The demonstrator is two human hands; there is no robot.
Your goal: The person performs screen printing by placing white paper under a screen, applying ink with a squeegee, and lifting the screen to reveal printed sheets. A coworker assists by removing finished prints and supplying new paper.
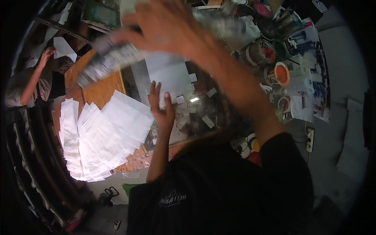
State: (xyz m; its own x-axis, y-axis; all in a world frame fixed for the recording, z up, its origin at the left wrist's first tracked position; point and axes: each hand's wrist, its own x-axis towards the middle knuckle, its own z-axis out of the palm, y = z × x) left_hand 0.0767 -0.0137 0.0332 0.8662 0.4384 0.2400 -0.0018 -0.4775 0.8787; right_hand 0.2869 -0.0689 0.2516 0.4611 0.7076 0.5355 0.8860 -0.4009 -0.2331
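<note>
My right hand [162,29] is raised across the upper middle, smeared by motion. Its fingers are wrapped round a silvery, can-shaped thing [107,64] with dark print, too blurred to name surely. Below, a white paper sheet [168,74] lies on a dark, glassy work surface [182,131]. My left hand [162,111] rests at the sheet's near left corner, fingers apart and holding nothing. Small pale pieces of tape or paper [208,122] dot the surface around the sheet.
A fanned pile of white sheets [113,133] covers the wooden table [98,90] at left. Open paint tubs [281,74] and tins [260,53] crowd the right. At far left, a co-worker's hand [47,55] holds a white sheet [64,49]. Dark racks [37,156] stand at left.
</note>
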